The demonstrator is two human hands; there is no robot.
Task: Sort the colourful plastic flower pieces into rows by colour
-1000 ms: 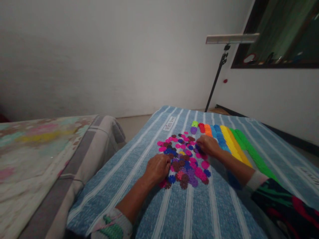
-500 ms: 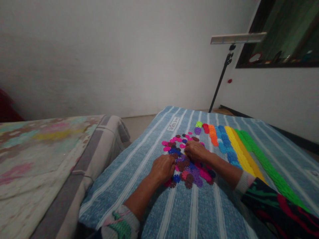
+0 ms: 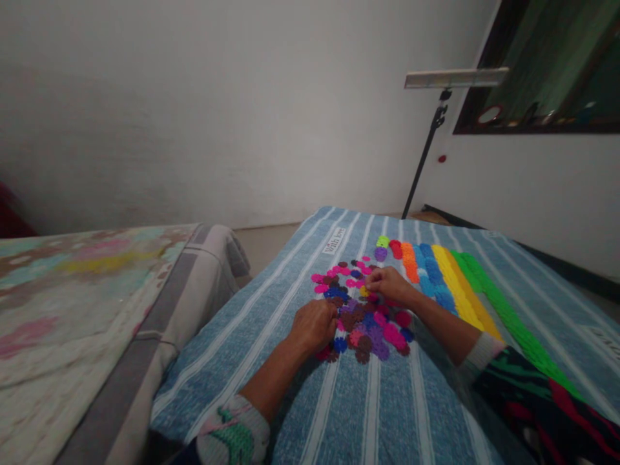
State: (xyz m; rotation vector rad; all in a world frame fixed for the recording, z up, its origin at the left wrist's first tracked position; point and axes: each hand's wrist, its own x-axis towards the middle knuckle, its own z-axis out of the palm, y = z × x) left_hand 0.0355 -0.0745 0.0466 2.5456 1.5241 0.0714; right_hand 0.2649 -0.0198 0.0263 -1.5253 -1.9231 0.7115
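Observation:
A loose pile of small notched plastic discs in pink, purple, brown and dark blue lies on the striped blue cloth. My right hand is over the far right part of the pile, its thumb and fingers pinched on a yellow disc. At the pile's left edge rests my left hand, fingers curled in among the discs. Whatever its fingertips hold is hidden. To the right, discs lie in rows by colour: orange, blue, yellow and green. Short red, lime and purple groups sit at the far end.
Left of the blue-covered surface, across a gap, stands another bed-like surface with a floral cover. A black stand with a light bar rises behind, near a dark-framed window and the pale wall.
My right hand has lifted slightly and shifted right relative to the pile, with the yellow disc now showing at its fingertips. My left hand has barely moved. The view has shifted a little.

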